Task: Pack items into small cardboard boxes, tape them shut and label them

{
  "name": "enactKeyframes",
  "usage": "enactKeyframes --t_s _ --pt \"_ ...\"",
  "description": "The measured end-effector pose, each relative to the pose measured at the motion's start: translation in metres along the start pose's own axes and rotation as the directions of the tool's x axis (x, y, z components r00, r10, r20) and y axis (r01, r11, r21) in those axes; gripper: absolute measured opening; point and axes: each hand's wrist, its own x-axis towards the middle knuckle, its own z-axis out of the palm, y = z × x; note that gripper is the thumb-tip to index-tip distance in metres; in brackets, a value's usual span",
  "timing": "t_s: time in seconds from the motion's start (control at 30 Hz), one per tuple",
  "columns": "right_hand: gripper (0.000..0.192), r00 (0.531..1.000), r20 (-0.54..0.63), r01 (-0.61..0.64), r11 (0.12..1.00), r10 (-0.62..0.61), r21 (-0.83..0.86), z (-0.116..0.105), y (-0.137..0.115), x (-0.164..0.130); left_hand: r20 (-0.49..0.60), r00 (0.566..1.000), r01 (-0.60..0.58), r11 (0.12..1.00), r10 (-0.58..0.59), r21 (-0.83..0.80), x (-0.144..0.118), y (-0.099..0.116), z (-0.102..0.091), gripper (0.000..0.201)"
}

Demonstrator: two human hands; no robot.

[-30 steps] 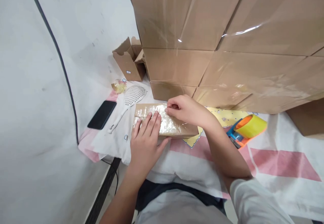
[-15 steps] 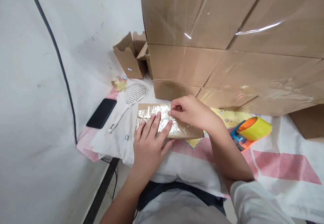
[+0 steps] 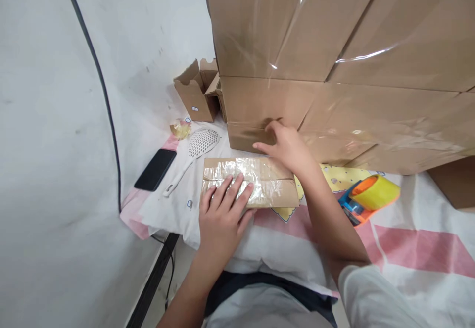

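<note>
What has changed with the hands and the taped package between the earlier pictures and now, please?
The right hand has left the top of the taped package and moved away to the lowest box of the wrapped carton stack behind it. The left hand stays flat on the package, which lies where it was. The tape dispenser, slotted spoon and phone are unmoved.

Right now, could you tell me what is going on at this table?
A person is working on a flat taped cardboard box lying on the cloth-covered table. Their left hand presses flat on the box's near left part, fingers spread. Their right hand is off the box, open and reaching toward the stack of wrapped cartons behind it. A tape dispenser lies to the right; a white slotted scoop and a black phone lie to the left.
</note>
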Motion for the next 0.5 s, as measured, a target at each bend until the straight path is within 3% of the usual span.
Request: enactKeyframes --t_s 0.1,0.17,0.23,0.33,0.4,0.5 --pt "0.039 0.943 0.293 0.108 0.978 -0.158 0.181 -0.001 -0.004 -0.004 0.015 0.999 -0.038 0.999 0.038 -0.024 -0.001 -0.003 -0.001 0.041" --pt "0.038 0.907 0.392 0.093 0.981 -0.154 0.169 0.000 -0.012 -0.008 0.023 0.997 -0.070 0.997 0.071 -0.042 0.000 -0.007 -0.001 0.038" --pt "0.037 0.935 0.351 0.023 0.995 -0.058 0.102 0.001 -0.016 -0.009 0.013 0.994 -0.104 0.993 0.105 -0.056 0.003 -0.012 0.000 0.034" --pt "0.028 0.991 0.091 -0.099 0.995 0.098 0.008 -0.003 -0.001 -0.008 0.005 0.991 -0.133 0.989 0.134 -0.060 0.006 -0.021 0.001 0.032" --pt "0.026 0.990 0.003 -0.144 0.989 0.144 0.037 -0.012 0.026 -0.012 0.008 0.991 -0.137 0.990 0.137 -0.045 0.006 -0.030 0.001 0.034" --pt "0.030 0.981 0.045 -0.192 0.976 0.188 0.105 -0.033 0.077 -0.036 -0.016 0.990 -0.143 0.990 0.143 -0.010 0.003 -0.050 0.001 0.041"
